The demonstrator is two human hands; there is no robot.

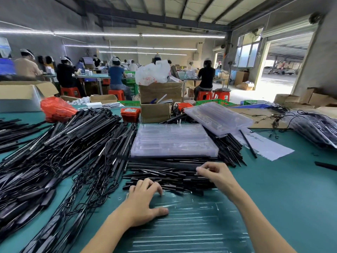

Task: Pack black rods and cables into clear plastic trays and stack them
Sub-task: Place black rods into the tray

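My left hand lies flat on the far edge of an empty clear plastic tray, fingers lightly bent, their tips touching the near edge of the pile of short black rods, thumb stretched out along the tray; it holds nothing. My right hand is over the right end of that same pile, fingers curled with thumb and forefinger pinched together on what looks like a rod end, though I cannot tell exactly what they have. Just beyond both sets of fingers sits a stack of clear plastic trays on the green tabletop, with a second stack of trays tilted behind it to the right. Left of my left fingers spreads a big heap of long black rods with cables. Far right of my right fingers, packed trays lie stacked near a white paper sheet.
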